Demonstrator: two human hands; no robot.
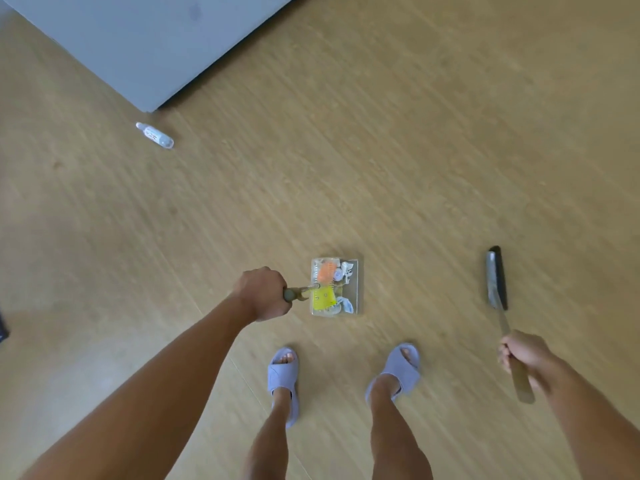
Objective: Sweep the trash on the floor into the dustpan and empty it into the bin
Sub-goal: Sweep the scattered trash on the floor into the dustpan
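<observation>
Left hand (263,294) grips dustpan (358,289) handle, trash (323,297) aboard | right hand (526,355) holds broom (497,278) | bottle (154,135) unswept near cabinet (149,46) | risk: if we tilt the pan, trash slides out; bin unseen.

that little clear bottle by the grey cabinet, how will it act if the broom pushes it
The bottle lies on its side and looks round, so it will probably roll. It looks small and clear plastic, so likely light and quick to skitter.
</observation>
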